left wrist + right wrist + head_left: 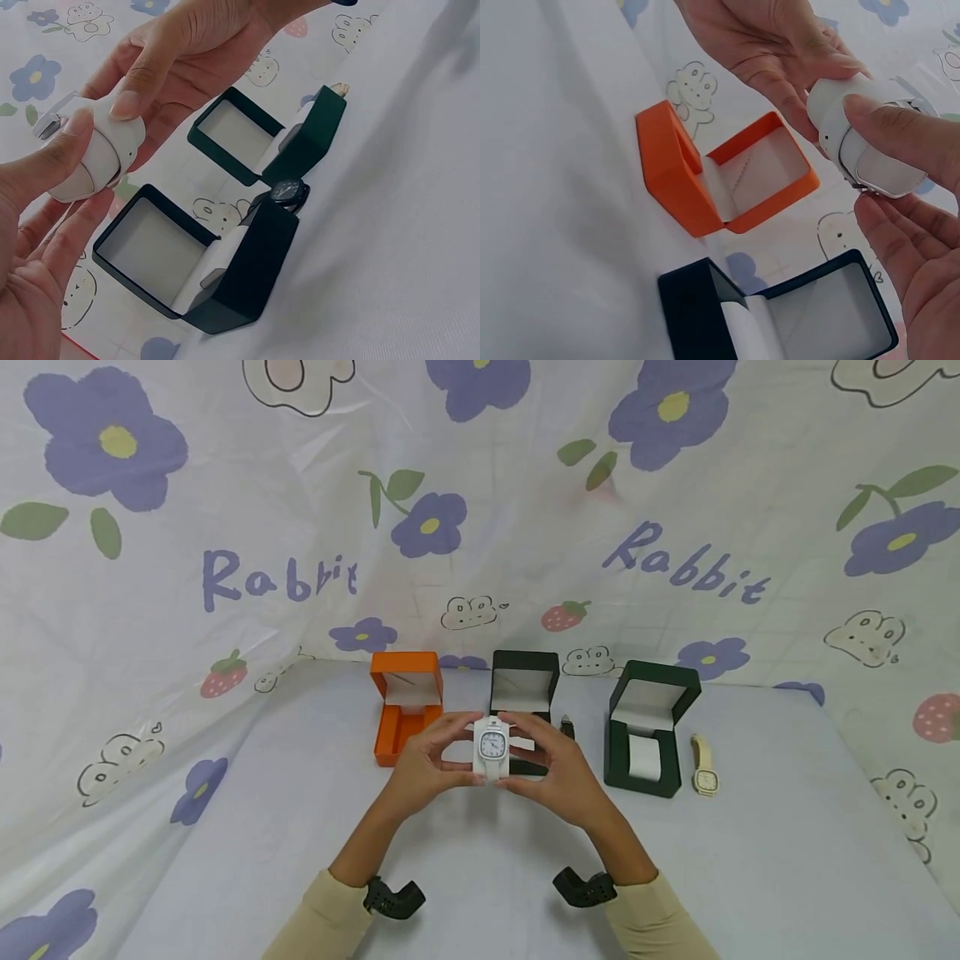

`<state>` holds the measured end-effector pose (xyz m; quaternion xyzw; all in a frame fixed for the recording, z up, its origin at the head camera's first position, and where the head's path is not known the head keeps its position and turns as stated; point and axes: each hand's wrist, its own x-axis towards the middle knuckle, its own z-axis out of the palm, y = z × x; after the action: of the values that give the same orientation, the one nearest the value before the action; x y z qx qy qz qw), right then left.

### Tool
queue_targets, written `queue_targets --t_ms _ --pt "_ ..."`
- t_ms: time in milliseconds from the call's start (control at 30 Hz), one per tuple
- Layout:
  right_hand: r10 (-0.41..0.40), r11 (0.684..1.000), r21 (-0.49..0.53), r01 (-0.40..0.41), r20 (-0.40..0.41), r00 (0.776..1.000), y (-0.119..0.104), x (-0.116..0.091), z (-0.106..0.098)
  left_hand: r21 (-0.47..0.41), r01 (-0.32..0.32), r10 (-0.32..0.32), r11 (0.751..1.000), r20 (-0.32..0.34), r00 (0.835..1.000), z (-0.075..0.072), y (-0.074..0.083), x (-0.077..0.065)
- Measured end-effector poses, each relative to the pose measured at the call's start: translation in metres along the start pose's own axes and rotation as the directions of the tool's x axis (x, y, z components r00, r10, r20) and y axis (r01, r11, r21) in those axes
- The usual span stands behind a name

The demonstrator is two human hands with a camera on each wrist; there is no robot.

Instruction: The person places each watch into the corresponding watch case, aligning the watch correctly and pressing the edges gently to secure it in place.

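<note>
A white-strapped wristwatch (pixel 492 744) with a squarish silver case is wrapped round a white watch cushion (pixel 129 136). Both hands hold it up over the table, dial toward the head camera. My left hand (pixel 432 758) grips one end of the cushion between thumb and fingers. From the other side, my right hand (pixel 553 767) grips the opposite end the same way. The strap's buckle (pixel 860 187) shows at the underside in the right wrist view. Behind the hands stands an open dark green watch box (pixel 525 662), partly hidden by them.
An open orange watch box (pixel 385 743) stands at the left, its bottom compartment showing orange. Farther right is another open green box (pixel 617 752) with a white cushion (pixel 644 757) inside. A gold watch (pixel 705 770) lies beside it. A black watch (pixel 288 192) lies between the green boxes.
</note>
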<state>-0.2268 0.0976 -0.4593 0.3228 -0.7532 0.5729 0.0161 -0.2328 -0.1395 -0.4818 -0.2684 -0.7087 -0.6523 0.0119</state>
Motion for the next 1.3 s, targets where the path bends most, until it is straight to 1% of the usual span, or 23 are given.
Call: queue_targets --t_ms 233,400,467,533,633,767,933,1100,1300 --pt "0.036 0.999 -0.007 -0.036 -0.027 0.999 -0.005 0.0 0.001 -0.014 -0.01 0.01 1.0 -0.007 1.0 0.001 -0.001 0.001" --pt "0.061 0.996 -0.07 -0.063 -0.031 0.998 -0.024 -0.001 0.001 -0.01 -0.006 0.006 1.0 -0.004 1.0 0.001 0.0 0.003" --pt "0.051 0.995 -0.09 -0.053 -0.022 0.998 -0.033 -0.001 0.001 -0.008 0.009 -0.009 1.0 -0.004 1.0 0.001 0.001 0.002" --pt "0.047 0.994 -0.094 -0.048 -0.013 0.999 -0.036 0.0 0.002 -0.007 0.019 -0.019 1.0 -0.007 1.0 -0.001 0.002 0.001" --pt "0.031 0.995 -0.095 -0.031 0.0 1.0 -0.027 0.003 0.005 0.005 0.031 -0.031 1.0 -0.005 1.0 -0.006 0.003 -0.002" --pt "0.015 0.995 -0.097 -0.015 0.008 1.0 -0.009 0.008 0.008 0.047 0.035 -0.036 0.998 0.019 0.999 -0.013 0.005 -0.005" --pt "-0.002 0.994 -0.107 0.005 0.028 1.0 -0.001 0.009 0.012 0.09 0.044 -0.049 0.995 0.053 0.997 -0.022 0.004 -0.009" --pt "0.003 0.992 -0.125 0.003 0.049 0.999 0.003 0.014 0.018 0.122 0.066 -0.072 0.99 0.043 0.996 -0.03 0.0 -0.012" --pt "-0.004 0.993 -0.118 0.011 0.063 0.998 0.012 0.021 0.027 0.147 0.084 -0.09 0.986 0.034 0.995 -0.04 -0.006 -0.017"
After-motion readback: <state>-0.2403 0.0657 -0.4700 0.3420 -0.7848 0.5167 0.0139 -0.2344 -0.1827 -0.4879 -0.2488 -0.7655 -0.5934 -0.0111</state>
